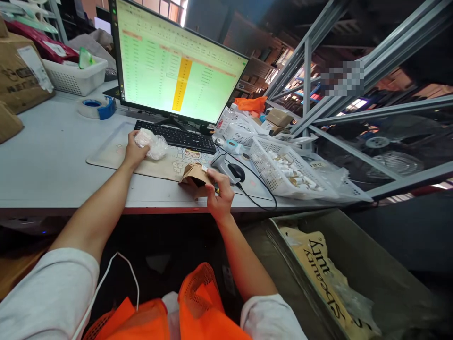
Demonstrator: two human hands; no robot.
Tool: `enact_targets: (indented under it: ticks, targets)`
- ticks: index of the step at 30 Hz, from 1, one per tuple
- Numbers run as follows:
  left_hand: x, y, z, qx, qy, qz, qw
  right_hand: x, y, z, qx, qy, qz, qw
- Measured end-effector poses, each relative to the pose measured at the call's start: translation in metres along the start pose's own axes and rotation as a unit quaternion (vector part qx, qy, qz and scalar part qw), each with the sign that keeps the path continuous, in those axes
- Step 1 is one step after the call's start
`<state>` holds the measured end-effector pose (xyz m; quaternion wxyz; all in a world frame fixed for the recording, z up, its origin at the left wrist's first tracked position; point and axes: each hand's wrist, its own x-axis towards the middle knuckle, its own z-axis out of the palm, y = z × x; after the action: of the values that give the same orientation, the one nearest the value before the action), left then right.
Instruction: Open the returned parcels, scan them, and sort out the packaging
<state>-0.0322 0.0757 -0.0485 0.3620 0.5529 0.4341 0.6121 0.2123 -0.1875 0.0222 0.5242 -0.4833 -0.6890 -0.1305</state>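
Arms [102, 208] extended forward, left fingers [132, 140] gripping plastic-wrapped bundle [155, 145], right fingers [221, 179] pinching cardboard box [194, 174]

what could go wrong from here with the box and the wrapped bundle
The small open brown cardboard box in the right hand is near the front edge of the white table, so it might fall if the grip slips. The translucent plastic-wrapped bundle in the left hand is close to the black keyboard and might press its keys. The thin black cable loops near the table's edge and could get snagged.
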Motion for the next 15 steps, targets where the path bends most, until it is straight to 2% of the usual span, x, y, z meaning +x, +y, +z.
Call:
enact_targets:
  ticks: [2,5,9,15]
  targets:
    - [0.002,-0.003,0.000,0.001,-0.007,0.006,1.000,0.004,-0.005,0.002,-0.002,0.004,0.012,1.000]
    - [0.003,-0.005,0.000,0.001,-0.008,0.003,1.000,0.015,-0.006,0.001,-0.016,-0.031,0.033,0.999]
    - [0.000,0.000,-0.001,0.012,-0.009,0.006,1.000,0.033,0.002,-0.002,-0.020,-0.079,0.058,0.995]
    - [-0.006,0.009,0.000,0.049,-0.018,0.004,0.999,0.046,0.013,0.001,-0.012,-0.114,0.073,0.991]
